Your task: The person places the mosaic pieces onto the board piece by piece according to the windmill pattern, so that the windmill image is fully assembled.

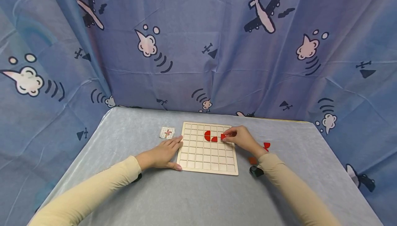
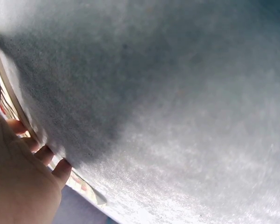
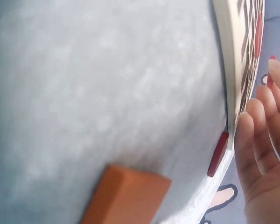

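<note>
A wooden grid board (image 1: 198,157) lies on the table with several red quarter-circle pieces (image 1: 207,136) in its upper middle squares. My right hand (image 1: 243,139) pinches another red piece (image 1: 223,136) between thumb and fingertips over the board's upper right. In the right wrist view, that red piece (image 3: 269,80) is raised above the board, partly hidden by the fingers. My left hand (image 1: 162,153) rests along the board's left edge, fingers extended and thumb near the lower left corner. Beyond it lies a small square card (image 1: 167,132) with a grid and a reddish pattern.
Loose red pieces (image 1: 267,145) lie right of the board, partly behind the right forearm. An orange square piece (image 1: 252,160) sits closer to me. A patterned blue curtain (image 1: 186,47) hangs behind the table's far edge.
</note>
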Motion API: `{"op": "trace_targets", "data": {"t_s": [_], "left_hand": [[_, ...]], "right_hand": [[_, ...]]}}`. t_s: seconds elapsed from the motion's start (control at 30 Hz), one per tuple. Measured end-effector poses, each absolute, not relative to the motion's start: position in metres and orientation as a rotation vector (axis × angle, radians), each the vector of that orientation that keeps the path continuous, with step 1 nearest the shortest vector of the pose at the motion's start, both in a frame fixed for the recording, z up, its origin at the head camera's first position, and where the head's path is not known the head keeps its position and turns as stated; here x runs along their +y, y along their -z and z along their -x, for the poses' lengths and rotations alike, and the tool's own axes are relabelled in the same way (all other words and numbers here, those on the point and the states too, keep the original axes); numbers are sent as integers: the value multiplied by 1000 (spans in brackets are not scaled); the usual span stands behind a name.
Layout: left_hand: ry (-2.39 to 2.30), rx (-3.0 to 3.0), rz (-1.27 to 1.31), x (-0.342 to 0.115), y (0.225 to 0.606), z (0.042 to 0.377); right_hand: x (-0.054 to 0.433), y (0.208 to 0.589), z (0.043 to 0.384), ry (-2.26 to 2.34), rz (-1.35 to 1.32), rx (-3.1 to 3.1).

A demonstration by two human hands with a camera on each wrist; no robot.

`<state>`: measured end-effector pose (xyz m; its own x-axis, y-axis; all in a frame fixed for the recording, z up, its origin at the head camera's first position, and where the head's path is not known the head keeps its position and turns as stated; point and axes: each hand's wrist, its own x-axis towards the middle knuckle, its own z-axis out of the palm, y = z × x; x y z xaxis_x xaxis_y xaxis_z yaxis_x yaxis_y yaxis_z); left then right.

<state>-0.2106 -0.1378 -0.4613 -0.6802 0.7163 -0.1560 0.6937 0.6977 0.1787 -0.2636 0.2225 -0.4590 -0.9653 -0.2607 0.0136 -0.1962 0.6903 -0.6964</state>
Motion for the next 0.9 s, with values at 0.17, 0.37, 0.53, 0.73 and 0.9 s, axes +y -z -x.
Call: {"op": "trace_targets", "data": {"t_s": [0.17, 0.37, 0.53, 0.73, 0.9], "left_hand": [[-169, 2695, -1131, -137, 459, 209], [-178, 2691, -1130, -137, 458, 209], [-174, 2692, -1132, -137, 458, 209], [-174, 2692, -1132, -137, 458, 209], [-168, 2697, -1136, -136, 458, 210]], "right_hand": [[218, 461, 263, 1150, 407, 2799], [215, 462, 263, 1136, 405, 2791], [214, 465, 265, 1120, 394, 2787], [214, 465, 267, 1108, 396, 2790], [215, 465, 267, 1104, 410, 2791]]}}
